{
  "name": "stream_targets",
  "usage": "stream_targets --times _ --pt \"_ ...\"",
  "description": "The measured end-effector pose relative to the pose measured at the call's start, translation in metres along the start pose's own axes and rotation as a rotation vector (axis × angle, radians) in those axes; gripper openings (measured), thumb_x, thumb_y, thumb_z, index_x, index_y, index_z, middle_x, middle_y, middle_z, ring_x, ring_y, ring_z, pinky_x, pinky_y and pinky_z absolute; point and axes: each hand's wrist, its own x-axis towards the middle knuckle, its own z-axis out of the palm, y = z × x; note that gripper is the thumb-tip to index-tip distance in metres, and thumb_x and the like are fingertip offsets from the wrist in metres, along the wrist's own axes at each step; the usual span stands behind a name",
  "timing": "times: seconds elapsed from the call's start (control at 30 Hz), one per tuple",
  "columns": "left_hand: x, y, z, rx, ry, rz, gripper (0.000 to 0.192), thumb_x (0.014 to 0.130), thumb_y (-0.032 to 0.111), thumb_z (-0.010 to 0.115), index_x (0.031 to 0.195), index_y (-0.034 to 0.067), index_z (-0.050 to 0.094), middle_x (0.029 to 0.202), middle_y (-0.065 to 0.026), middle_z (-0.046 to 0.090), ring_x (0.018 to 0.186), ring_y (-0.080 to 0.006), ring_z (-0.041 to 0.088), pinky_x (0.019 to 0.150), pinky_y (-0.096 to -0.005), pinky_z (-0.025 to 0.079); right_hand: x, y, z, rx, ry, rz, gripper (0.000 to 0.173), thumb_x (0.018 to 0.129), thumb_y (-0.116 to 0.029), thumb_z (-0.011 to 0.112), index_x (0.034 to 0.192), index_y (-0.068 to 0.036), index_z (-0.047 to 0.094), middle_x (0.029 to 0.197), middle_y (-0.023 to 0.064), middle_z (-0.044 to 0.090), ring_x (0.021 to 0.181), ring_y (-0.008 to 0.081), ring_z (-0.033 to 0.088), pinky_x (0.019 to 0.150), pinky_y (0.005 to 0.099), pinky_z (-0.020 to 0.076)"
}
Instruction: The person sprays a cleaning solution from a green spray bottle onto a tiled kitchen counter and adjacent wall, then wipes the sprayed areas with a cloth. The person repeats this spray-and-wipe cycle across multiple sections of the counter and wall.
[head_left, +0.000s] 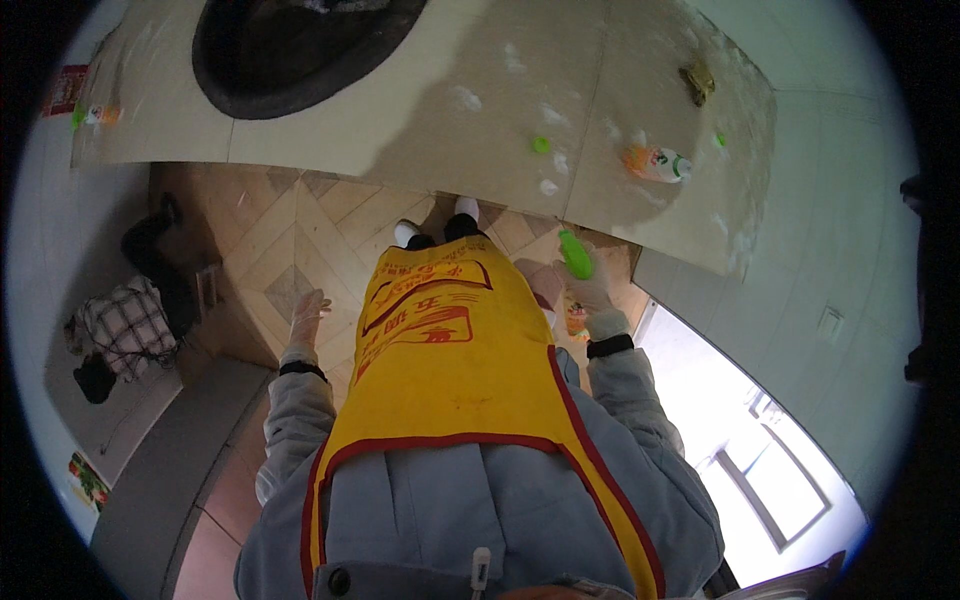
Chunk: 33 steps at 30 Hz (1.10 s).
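In my right hand (589, 285), a green plastic bottle (575, 255) is gripped, held just off the counter's near edge. My left hand (307, 311) hangs above the floor, holding nothing, with its fingers partly curled. Both hands appear to be in thin see-through gloves. On the beige counter (315, 142) lies a clear plastic bottle with an orange label (656, 164). A green cap (541, 145) is to its left and a smaller green piece (721, 140) to its right. White smears mark the surface around them.
A large dark basin (300, 75) is at the counter's upper left. A crumpled brownish thing (699, 82) lies near the far right corner. Another labelled bottle (101, 115) stands at the far left. A person in a checked shirt (131, 326) is at the left, beyond a grey ledge (195, 420).
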Motion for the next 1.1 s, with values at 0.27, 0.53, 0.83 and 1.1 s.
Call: stream_targets --times 0.27,0.53,0.83,1.1 --pt "-0.015 -0.030 -0.023 -0.065 0.012 0.023 0.061 0.091 0.044 0.065 0.130 -0.001 0.053 0.112 -0.0175 0.067 0.096 -0.0244 0.064 0.088 -0.0395 0.047 0.026 -0.054 0.064 -0.256 -0.283 -0.197 0.052 0.085 -0.008 0.073 0.132 -0.007 0.050 0.119 0.0070 0.060 0.105 0.0167 0.058 0.087 0.0284 0.0476" --pt "-0.014 -0.095 -0.069 -0.019 0.084 -0.201 0.066 0.093 0.049 0.057 0.137 0.001 0.046 0.123 -0.0215 0.062 0.104 -0.0297 0.064 0.090 -0.0432 0.049 0.017 -0.100 0.130 -0.454 -0.241 -0.303 0.043 0.082 -0.014 0.075 0.121 -0.005 0.058 0.108 0.0073 0.064 0.097 0.0197 0.061 0.083 0.0291 0.0481" --pt "-0.012 -0.142 -0.109 -0.144 0.106 -0.189 0.064 0.091 0.046 0.061 0.136 0.002 0.048 0.118 -0.0196 0.065 0.103 -0.0284 0.064 0.091 -0.0430 0.049 0.039 -0.084 0.157 0.069 -0.006 -0.221 0.047 0.081 -0.003 0.073 0.124 -0.001 0.055 0.104 0.0046 0.063 0.095 0.0157 0.060 0.085 0.0279 0.0485" --pt "-0.015 -0.128 -0.132 -0.137 0.110 -0.287 0.069 0.089 0.047 0.063 0.139 0.003 0.044 0.122 -0.0184 0.063 0.106 -0.0282 0.063 0.095 -0.0463 0.046 0.055 -0.067 0.112 -0.101 0.133 -0.040 0.042 0.080 -0.005 0.076 0.118 -0.003 0.058 0.101 0.0019 0.062 0.091 0.0125 0.059 0.080 0.0258 0.0483"
